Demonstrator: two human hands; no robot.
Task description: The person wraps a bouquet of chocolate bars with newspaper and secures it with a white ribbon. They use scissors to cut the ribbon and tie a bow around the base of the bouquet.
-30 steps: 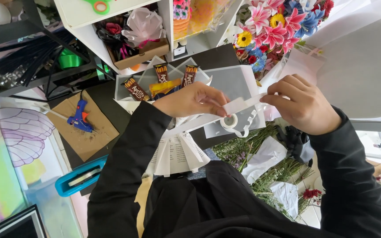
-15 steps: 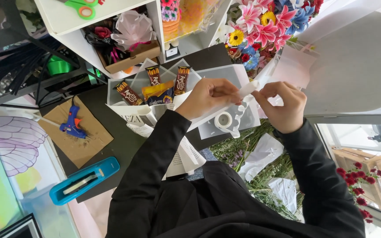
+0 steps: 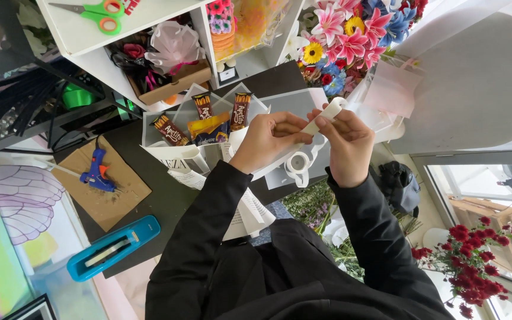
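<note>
Over the dark counter, both hands are pinching a white tape strip: left hand closed on its lower end, right hand gripping the top. Tape roll sits just below them, snack box beside.

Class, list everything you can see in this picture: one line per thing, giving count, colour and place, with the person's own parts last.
Scissors: one, green handles, shelf top.
Glue gun: one, blue, on brown cardboard.
Tape dispenser: one, teal, table edge.
Snack packets: four, brown and yellow, in grey wrapping.
Artificial flowers: a bunch, pink, yellow, blue, top right.
Red flowers: a cluster, lower right.
Tape roll: one, white, under the hands.
White strip: one, between both hands.
Left hand: pinching the strip.
Right hand: pinching the strip.
</note>
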